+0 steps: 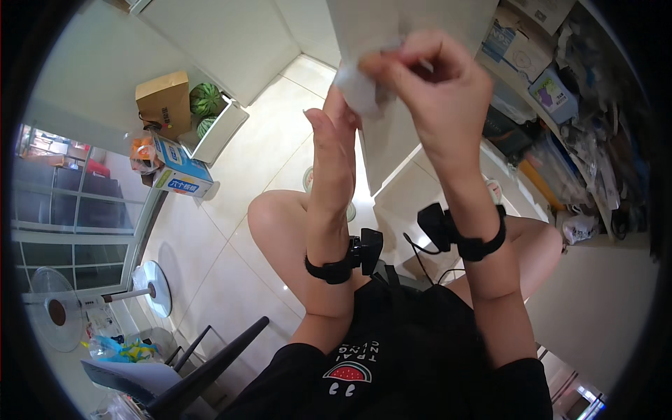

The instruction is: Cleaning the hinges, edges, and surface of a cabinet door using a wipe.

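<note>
My right hand (444,87) is closed, thumb and fingers pinched on a white, soft-looking piece (360,87) smeared by motion; I cannot make out whether it is cloth, tissue or thin plastic. Just left of it is my left hand (332,147), its thumb stretched out apart and its fingers reaching up to the white piece, which partly hides them. Both hands are in front of the edge of an upright pale panel (392,140), like a cabinet door. Whether the left fingers touch the panel or the white piece cannot be told. Each wrist wears a black strap with a small device.
At right, shelves (553,126) are crammed with boxes and bags. Watermelons (206,99), a paper bag (164,101) and a blue-and-white carton (180,168) stand on the tiled floor at left. A fan (57,311) and a dark chair (203,371) occupy the lower left.
</note>
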The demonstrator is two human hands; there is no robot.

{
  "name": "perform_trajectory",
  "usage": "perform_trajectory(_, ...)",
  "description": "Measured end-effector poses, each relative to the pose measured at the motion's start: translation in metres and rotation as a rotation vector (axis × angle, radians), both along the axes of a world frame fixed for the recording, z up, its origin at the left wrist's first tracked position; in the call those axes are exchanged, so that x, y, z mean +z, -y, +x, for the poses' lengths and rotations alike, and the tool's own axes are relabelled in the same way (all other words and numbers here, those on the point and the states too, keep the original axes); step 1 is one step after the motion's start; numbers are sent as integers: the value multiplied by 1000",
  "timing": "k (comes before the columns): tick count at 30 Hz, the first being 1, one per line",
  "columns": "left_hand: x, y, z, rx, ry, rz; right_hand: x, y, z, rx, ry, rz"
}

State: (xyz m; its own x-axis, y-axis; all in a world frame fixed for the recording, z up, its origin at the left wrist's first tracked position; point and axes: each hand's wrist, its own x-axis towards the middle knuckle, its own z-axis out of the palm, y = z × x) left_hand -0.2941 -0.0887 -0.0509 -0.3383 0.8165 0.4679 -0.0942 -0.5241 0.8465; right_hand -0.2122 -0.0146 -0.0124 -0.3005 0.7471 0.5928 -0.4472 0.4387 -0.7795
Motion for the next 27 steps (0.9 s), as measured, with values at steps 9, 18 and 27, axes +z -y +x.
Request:
perform_trajectory(9,-3,-4,-3,28,61,-8,-14,6,0,-4,226,-164)
perform_trajectory(18,1,0,4,57,21,-26,-55,7,10,6,202,-173)
perform_trajectory(27,2,-2,-1,-15,-19,-33,24,-12,1,-51,-25,66)
